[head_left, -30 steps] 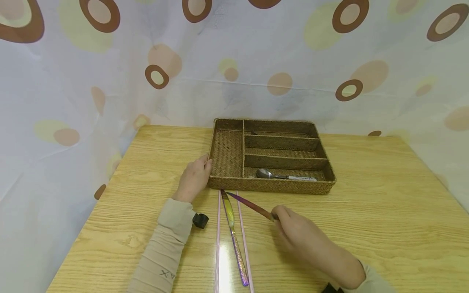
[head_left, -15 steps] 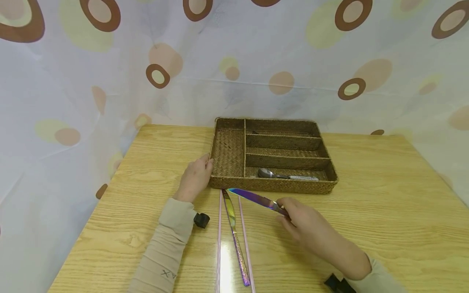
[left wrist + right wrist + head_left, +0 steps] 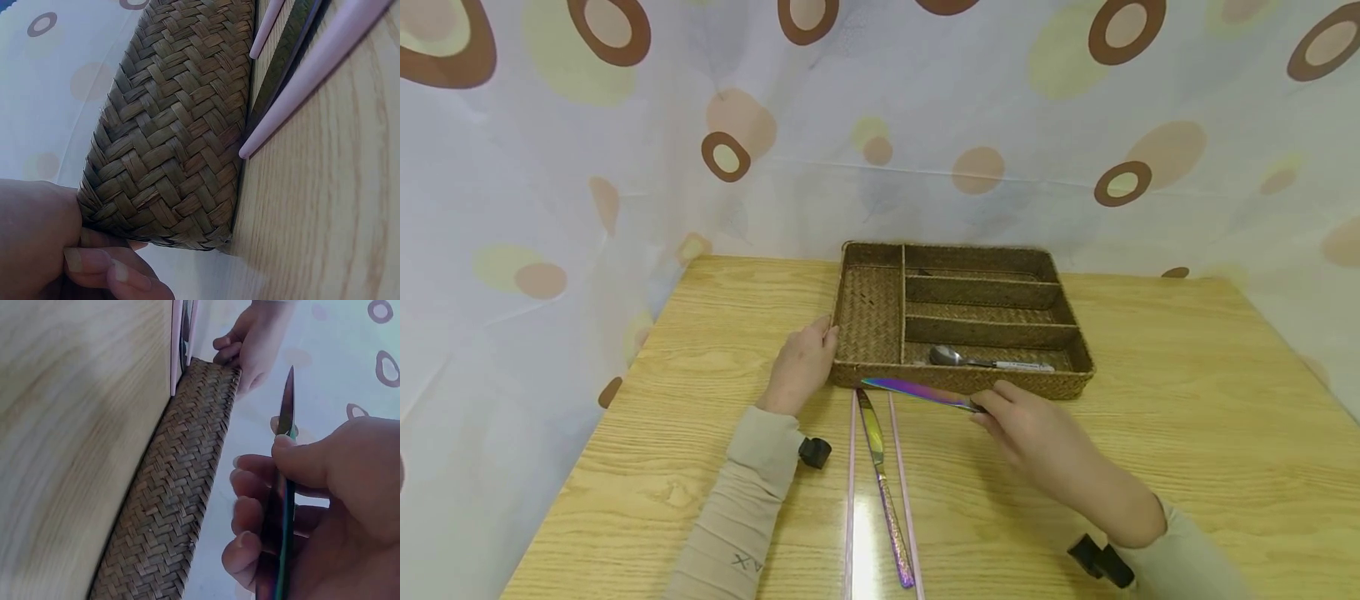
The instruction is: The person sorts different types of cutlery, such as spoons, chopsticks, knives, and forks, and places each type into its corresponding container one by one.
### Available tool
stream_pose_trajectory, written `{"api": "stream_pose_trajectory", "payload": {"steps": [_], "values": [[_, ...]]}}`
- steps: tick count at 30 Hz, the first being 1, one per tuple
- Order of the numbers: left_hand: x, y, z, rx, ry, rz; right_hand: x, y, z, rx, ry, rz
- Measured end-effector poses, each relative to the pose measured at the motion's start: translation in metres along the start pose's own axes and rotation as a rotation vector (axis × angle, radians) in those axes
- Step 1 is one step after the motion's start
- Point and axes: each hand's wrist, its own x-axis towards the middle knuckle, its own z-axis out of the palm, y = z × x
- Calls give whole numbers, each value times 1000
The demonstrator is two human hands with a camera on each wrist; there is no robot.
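Observation:
My right hand [image 3: 1037, 433] grips a rainbow-coloured knife [image 3: 917, 391] by its handle, its blade pointing left along the front wall of a woven cutlery tray [image 3: 925, 377]. In the right wrist view, the thumb and curled fingers close round the knife [image 3: 287, 412]. My left hand [image 3: 801, 362] holds the tray at its front left corner; in the left wrist view its bent fingers [image 3: 134, 281] lie against that corner. A second knife [image 3: 891, 517], shiny yellow and purple, lies on the table between two pink chopsticks [image 3: 904, 492].
A spoon [image 3: 946, 357] with a white-marked handle lies in the tray's front right compartment. A small dark piece shows in the back right compartment. The wooden table [image 3: 1187, 400] meets a patterned curtain [image 3: 925, 125] behind and at both sides.
My right hand has moved up toward the tray, and the held knife has turned from slanting to nearly level. The left hand stays at the tray's corner.

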Motion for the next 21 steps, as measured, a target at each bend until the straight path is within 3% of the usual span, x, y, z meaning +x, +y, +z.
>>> {"api": "stream_pose_trajectory", "payload": {"steps": [8, 14, 21], "values": [[0, 0, -1, -5, -5, -11, 8, 12, -7, -93, 2, 13], [1, 1, -1, -3, 1, -11, 17, 25, -10, -43, 34, 15], [0, 1, -2, 8, -11, -14, 27, 41, -15, -25, -16, 46]]}}
